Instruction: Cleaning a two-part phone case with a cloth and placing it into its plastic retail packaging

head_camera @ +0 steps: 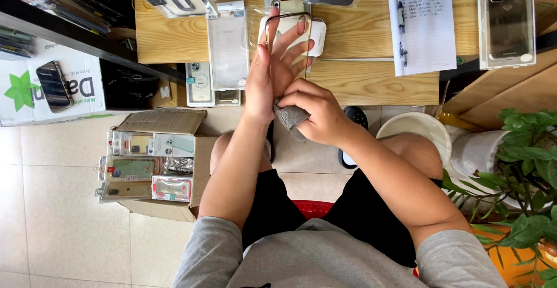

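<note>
My left hand [268, 70] holds up a clear phone case [290, 38] with a dark rim, fingers spread behind it, above the edge of a wooden table [360, 32]. Just below it, my right hand [316, 111] is closed on a small grey cloth [289, 115], which touches the lower end of the case. I am seated, knees under the table.
Packaged phone cases [227, 47] lie on the table, with a notepad and pen [422, 29] and a clear boxed case [506, 24] at right. A cardboard box of packaged cases [152, 169] sits on the floor at left. A white bowl [415, 128] and a potted plant [522, 166] stand at right.
</note>
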